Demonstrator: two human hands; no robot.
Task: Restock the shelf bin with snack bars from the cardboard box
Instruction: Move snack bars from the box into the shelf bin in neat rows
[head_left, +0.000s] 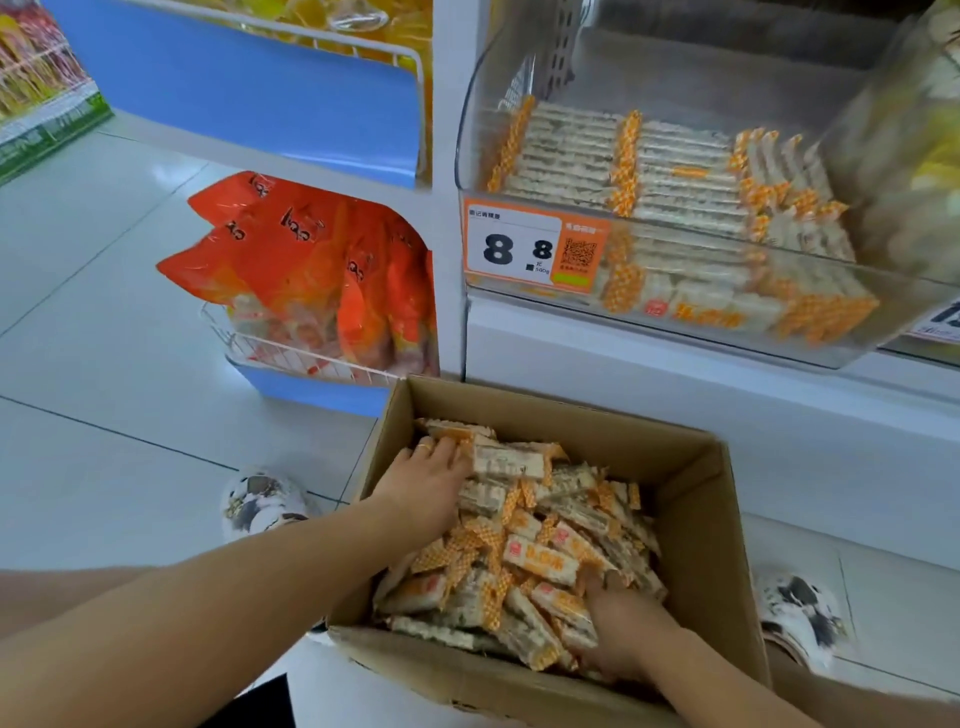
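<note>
An open cardboard box stands on the floor in front of the shelf, heaped with white snack bars in orange-checked wrappers. My left hand is in the box's far left part, fingers curled over bars there; a ring shows on one finger. My right hand is dug into the pile at the near right, its fingertips hidden among the bars. Above, the clear shelf bin holds rows of the same bars, with an orange "8.8" price tag on its front.
A wire basket of orange snack bags sits left of the bin, with a blue shelf panel above. Another clear bin stands at the far right. My patterned shoes flank the box on the white tiled floor.
</note>
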